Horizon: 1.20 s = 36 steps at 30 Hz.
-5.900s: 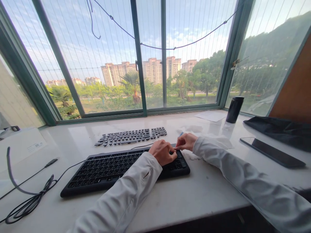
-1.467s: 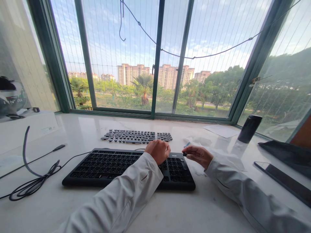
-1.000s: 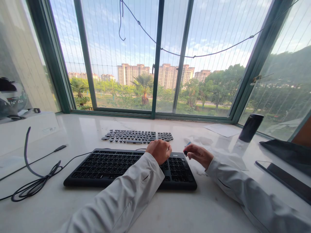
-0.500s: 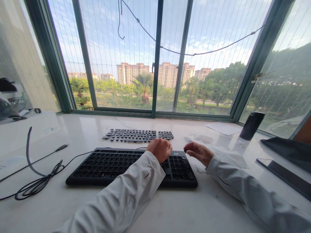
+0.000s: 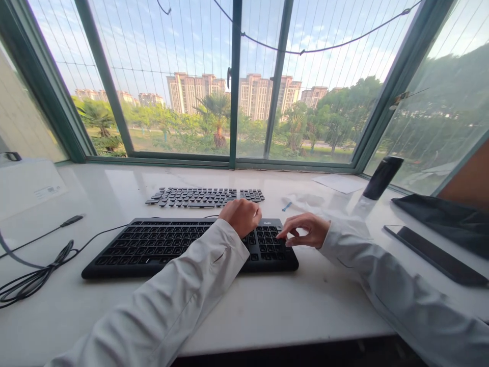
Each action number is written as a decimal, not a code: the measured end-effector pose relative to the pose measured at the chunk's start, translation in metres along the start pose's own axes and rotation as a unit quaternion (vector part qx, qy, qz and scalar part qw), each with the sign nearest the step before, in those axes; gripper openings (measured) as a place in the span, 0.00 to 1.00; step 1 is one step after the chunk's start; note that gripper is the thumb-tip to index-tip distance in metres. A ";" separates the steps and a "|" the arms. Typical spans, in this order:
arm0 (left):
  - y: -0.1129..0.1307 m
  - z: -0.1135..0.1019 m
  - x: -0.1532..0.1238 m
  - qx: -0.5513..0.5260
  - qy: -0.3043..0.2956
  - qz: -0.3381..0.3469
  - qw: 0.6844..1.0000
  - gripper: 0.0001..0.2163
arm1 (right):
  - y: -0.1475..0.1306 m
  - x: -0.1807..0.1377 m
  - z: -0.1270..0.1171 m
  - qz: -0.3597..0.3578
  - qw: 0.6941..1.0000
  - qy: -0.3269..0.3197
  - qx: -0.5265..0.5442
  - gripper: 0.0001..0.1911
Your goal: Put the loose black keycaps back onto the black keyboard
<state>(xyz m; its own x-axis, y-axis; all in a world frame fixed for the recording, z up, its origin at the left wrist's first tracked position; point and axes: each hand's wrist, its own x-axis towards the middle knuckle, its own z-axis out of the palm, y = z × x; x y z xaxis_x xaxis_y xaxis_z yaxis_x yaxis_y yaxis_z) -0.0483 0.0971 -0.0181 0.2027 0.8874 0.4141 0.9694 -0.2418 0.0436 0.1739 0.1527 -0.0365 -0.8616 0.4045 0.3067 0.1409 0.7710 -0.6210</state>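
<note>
Black keyboard [image 5: 153,244] flat on the white surface [image 5: 305,306], close to the front edge. Left hand [image 5: 241,216] curled up like a loose fist, resting on the far edge of the keyboard near its right end. Cannot tell if anything small hides inside it. Right hand [image 5: 305,230] with fingers apart and bent, tips down on the number keys at the right end, clamped on nothing that shows.

Behind the keyboard, a neat set of loose key caps [image 5: 202,196] in rows, well apart from both hands. Just past the right hand, a small blue tool [image 5: 286,206] lying alone. Off to the right, a black cup [image 5: 378,178], a sheet of paper [image 5: 336,182], a dark phone [image 5: 435,248] and a dark cloth [image 5: 446,216]. On the left, a black cable [image 5: 38,275] in loops and a white box [image 5: 26,186].

Looks like work on one key at the number end, with the left hand keeping the keyboard in place. Calls for a soft, straight push with one fingertip, right on the middle of the key, and a firm hold so nothing slides.
</note>
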 end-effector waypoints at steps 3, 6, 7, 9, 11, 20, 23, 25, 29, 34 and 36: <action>0.000 0.001 0.000 0.003 -0.002 0.001 1.000 0.18 | -0.006 0.001 0.002 -0.024 0.999 -0.024 0.006 0.15; 0.000 0.002 0.000 0.003 -0.004 0.004 1.000 0.18 | -0.008 0.002 0.004 -0.031 0.999 -0.039 -0.006 0.15; 0.000 0.003 0.000 0.004 -0.002 0.004 1.000 0.18 | -0.009 0.002 0.005 -0.031 0.999 -0.043 -0.012 0.15; 0.000 0.003 0.000 0.008 0.003 0.007 1.000 0.18 | -0.008 0.002 0.006 -0.031 0.998 -0.055 -0.020 0.16; 0.000 0.004 -0.001 0.011 0.009 0.013 1.000 0.18 | -0.007 0.002 0.007 -0.032 0.997 -0.067 -0.021 0.16; -0.001 0.005 0.000 0.016 0.022 0.024 0.999 0.18 | -0.004 0.002 0.009 -0.026 0.996 -0.080 -0.003 0.16; -0.001 0.005 0.000 0.012 0.023 0.026 0.999 0.18 | -0.005 0.002 0.009 -0.015 0.996 -0.086 0.000 0.16; -0.001 0.005 0.000 0.007 0.025 0.027 0.999 0.18 | -0.006 0.002 0.009 -0.003 0.996 -0.086 0.008 0.16; -0.002 0.010 0.000 -0.036 0.033 0.042 0.998 0.16 | -0.004 0.001 0.011 0.050 0.994 -0.093 0.039 0.19; -0.001 0.010 -0.001 -0.165 0.000 0.118 0.979 0.13 | -0.001 0.002 0.011 0.078 0.990 -0.109 0.054 0.21; 0.000 0.006 -0.003 -0.211 -0.026 0.160 0.964 0.12 | 0.000 0.002 0.011 0.078 0.989 -0.110 0.057 0.20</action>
<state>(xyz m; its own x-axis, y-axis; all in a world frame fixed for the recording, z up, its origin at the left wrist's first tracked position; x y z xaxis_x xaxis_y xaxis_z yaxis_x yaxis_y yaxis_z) -0.0476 0.0970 -0.0248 0.4996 0.7559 0.4231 0.7149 -0.6356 0.2913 0.1667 0.1479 -0.0440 -0.9207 0.3876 0.0449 0.2351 0.6428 -0.7291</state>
